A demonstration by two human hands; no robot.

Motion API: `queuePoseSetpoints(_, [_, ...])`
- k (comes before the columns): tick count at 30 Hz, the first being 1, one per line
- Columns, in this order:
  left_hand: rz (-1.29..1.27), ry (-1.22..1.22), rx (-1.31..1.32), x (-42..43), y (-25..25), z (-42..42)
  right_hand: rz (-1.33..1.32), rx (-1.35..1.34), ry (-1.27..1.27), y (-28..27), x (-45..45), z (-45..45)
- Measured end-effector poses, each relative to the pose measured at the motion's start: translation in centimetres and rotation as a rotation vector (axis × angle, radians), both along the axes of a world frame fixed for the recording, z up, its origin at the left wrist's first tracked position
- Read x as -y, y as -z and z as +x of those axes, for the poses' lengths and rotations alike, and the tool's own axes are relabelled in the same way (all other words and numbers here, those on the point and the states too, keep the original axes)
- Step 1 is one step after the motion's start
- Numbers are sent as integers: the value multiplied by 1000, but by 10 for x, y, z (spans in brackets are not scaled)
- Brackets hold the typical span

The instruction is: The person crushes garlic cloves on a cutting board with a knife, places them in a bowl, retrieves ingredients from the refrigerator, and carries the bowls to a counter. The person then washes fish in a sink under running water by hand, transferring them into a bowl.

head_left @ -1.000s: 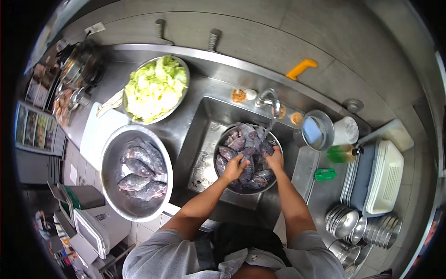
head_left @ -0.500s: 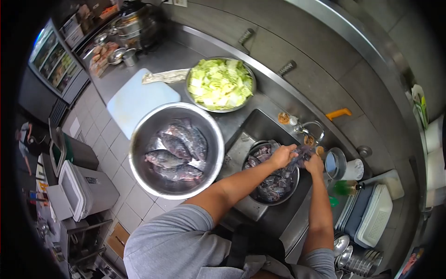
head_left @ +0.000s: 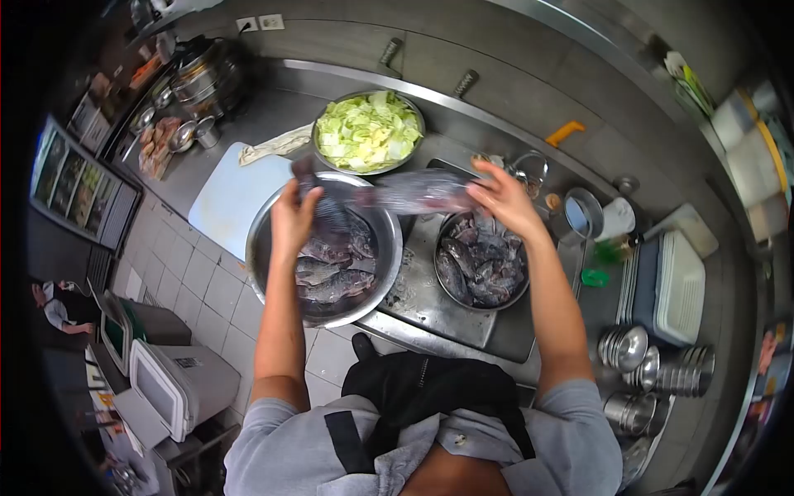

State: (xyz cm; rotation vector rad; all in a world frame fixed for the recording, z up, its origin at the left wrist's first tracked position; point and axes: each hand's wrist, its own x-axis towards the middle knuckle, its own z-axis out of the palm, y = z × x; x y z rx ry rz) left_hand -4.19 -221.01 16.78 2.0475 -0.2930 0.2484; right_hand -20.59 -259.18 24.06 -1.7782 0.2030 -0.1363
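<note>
My left hand [head_left: 294, 219] is closed on a dark whole fish [head_left: 329, 213], which hangs over the big steel bowl [head_left: 396, 260]. Several whole fish [head_left: 331, 283] lie inside that bowl. In my right hand [head_left: 506, 202] is the end of a second fish [head_left: 422, 191], smeared by motion. It stretches leftward from above the sink towards the bowl. Below my right hand, a round metal pan [head_left: 438, 279] in the sink [head_left: 447, 324] holds more dark fish [head_left: 482, 264].
A bowl of chopped cabbage [head_left: 369, 132] stands behind, beside a white cutting board [head_left: 231, 198] and a cloth [head_left: 277, 145]. The faucet [head_left: 532, 169] is at the sink's back. Trays [head_left: 680, 289] and stacked metal bowls [head_left: 624, 347] are at right. Another person [head_left: 62, 306] shows at far left.
My hands were together by the faucet with dark fish. Now they are apart: my left hand has moved left over the big bowl, my right back from the faucet. The view has shifted.
</note>
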Motion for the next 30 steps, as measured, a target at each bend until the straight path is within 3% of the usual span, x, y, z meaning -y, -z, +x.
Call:
queuePoseSetpoints(2, [133,-107,51,-18,1,-5,-298,50,94,13,-3,16])
queuePoseSetpoints(6, [148,-125,338,14,-15,-39,-17,-185,12,75,46,-3])
queuePoseSetpoints(8, [32,32,303,58,-19,-68,11,-311,-21,173,96,-14])
queuePoseSetpoints(9, [-28,129,183,88,-21,-89,-117,-403,16,202,105,-23])
queuePoseSetpoints(11, [3,368,103,146,26,-113,-144,-430,56,324,137,-27])
queuePoseSetpoints(12, [39,446,-115,176,51,-127,-169,-448,-9,337,135,-28])
queuePoseSetpoints(14, [305,621,-156,227,128,-132,-326,-430,-8,379,127,-19])
queuePoseSetpoints(15, [465,642,-208,249,174,-133,-348,-525,15,382,118,-11])
queuePoseSetpoints(17, [608,593,-326,280,265,-129,-505,-469,-35,402,112,8])
queuePoseSetpoints(18, [620,584,-330,292,281,-126,-493,-464,-44,413,111,15])
queuePoseSetpoints(20, [840,594,-443,311,307,-117,-715,-336,-37,432,109,32])
queuePoseSetpoints(23, [967,631,-430,327,354,-107,-737,-371,-140,433,105,52])
queuePoseSetpoints(26, [1078,687,-477,336,360,-98,-791,-505,-326,435,104,66])
queuePoseSetpoints(30, [1154,685,-483,344,331,-95,-879,-499,-286,420,97,68])
